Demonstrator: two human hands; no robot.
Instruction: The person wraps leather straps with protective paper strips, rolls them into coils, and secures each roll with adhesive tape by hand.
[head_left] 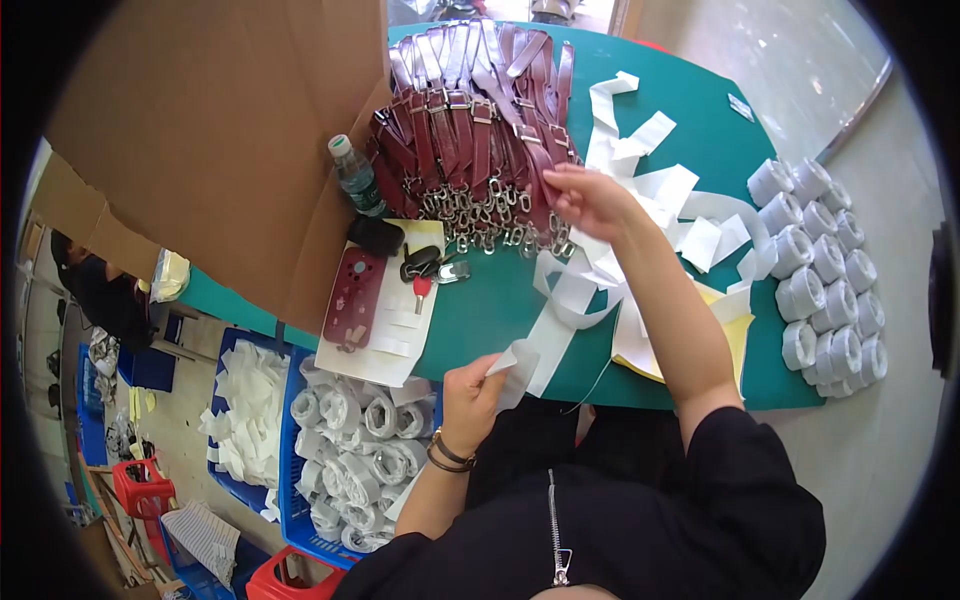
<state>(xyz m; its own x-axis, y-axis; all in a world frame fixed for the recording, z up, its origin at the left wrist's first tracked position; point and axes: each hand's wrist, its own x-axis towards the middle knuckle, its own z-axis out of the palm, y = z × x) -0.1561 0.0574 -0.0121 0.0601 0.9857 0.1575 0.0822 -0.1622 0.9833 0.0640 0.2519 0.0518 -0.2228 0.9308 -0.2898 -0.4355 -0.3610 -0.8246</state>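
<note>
Black zipped top [660, 510] at lower centre; white strip [516, 374] pinched by left fingers [486, 386], best held untwisted; right fingers [566, 182] at maroon straps [481, 140], grip indiscernible.

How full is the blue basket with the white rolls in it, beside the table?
It looks full: the white rolls are heaped across the blue basket, hiding its bottom.
</note>
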